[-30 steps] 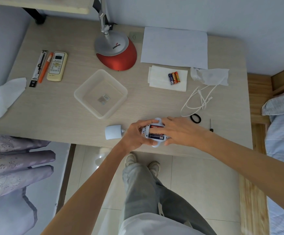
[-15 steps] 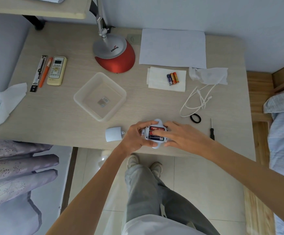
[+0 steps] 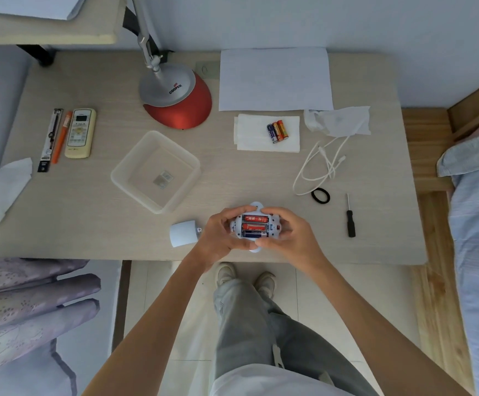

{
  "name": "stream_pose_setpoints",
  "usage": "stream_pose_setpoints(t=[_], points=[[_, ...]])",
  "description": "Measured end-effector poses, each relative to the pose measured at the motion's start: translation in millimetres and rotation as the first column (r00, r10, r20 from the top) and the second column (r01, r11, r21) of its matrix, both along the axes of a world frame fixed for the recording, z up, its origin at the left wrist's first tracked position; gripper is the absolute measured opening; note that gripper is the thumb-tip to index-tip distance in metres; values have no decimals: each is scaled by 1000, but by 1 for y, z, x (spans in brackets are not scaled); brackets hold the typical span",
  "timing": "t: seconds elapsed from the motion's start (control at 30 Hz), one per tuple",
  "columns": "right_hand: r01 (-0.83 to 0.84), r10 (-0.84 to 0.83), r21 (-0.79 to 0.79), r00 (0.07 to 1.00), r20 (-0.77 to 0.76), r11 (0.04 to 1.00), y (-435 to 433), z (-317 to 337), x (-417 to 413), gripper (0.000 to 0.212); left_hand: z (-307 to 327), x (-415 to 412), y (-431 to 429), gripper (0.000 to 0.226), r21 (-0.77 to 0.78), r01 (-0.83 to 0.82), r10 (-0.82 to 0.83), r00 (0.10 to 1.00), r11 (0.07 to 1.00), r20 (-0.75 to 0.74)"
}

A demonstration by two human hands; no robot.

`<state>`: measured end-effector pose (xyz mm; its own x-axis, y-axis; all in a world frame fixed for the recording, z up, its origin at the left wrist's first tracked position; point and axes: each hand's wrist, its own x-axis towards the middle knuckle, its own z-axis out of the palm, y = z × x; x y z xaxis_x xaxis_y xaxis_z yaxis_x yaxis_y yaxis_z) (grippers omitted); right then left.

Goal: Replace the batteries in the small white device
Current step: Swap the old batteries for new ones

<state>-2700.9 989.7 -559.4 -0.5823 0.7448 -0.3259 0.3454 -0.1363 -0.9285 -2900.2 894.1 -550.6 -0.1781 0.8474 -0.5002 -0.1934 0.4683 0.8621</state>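
Note:
The small white device [image 3: 256, 207] lies at the desk's front edge with its battery bay facing up. Three batteries [image 3: 255, 226] sit in the bay, two red and one dark blue. My left hand [image 3: 221, 231] grips the device's left side. My right hand [image 3: 290, 232] grips its right side, thumb near the lowest battery. A white cover [image 3: 183, 233] lies just left of my left hand. Three loose batteries [image 3: 277, 131] rest on a white tissue [image 3: 249, 132] at the back.
A small screwdriver [image 3: 350, 219], a black ring [image 3: 320, 195] and a white cable [image 3: 321, 164] lie right of the device. A clear plastic tray [image 3: 124, 174], a red lamp base [image 3: 181, 110], a remote [image 3: 80, 132] and a paper sheet [image 3: 275, 78] fill the rest of the desk.
My right hand has drawn back from covering the bay, so all three batteries now show. Both hands now cup the device from its sides.

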Motion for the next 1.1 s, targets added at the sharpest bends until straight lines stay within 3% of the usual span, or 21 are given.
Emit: stream_pose_setpoints(t=[0.43, 0.5, 0.57, 0.63, 0.7, 0.77, 0.83, 1.0, 1.1], points=[[-10, 9, -31, 999, -35, 999, -3, -4, 3, 65, 9, -11, -1, 77, 3, 73, -73, 997, 997, 9], [-3, 2, -32, 999, -41, 999, -4, -5, 3, 66, 12, -17, -5, 73, -21, 102, -103, 991, 995, -81], [-1, 0, -26, 999, -41, 1000, -5, -7, 3, 66, 13, -25, -8, 70, -32, 134, -137, 941, 990, -309], [-3, 2, -19, 999, -35, 1000, -5, -9, 2, 66, 16, -34, -12, 65, -23, 209, -186, 809, 978, -558], [-3, 3, -13, 999, -36, 1000, -7, -11, 1, 66, 27, -38, -12, 55, -40, 356, -253, 578, 934, -776], [0, 0, -3, 999, -39, 1000, -8, -12, 1, 67, 40, -38, -8, 44, -72, 458, -262, 367, 886, -893], [4, -3, 3, 999, -41, 1000, -8, -14, 1, 67, 49, -33, -1, 37, -96, 529, -246, 220, 843, -944], [12, -13, -10, 999, -48, 1000, -8, -16, -1, 69, 45, -17, 17, 22, -239, 591, -269, -38, 771, -962], [9, -10, -12, 999, -53, 1000, -8, -17, -1, 69, 42, -9, 24, 30, -347, 591, -316, -160, 728, -935]])
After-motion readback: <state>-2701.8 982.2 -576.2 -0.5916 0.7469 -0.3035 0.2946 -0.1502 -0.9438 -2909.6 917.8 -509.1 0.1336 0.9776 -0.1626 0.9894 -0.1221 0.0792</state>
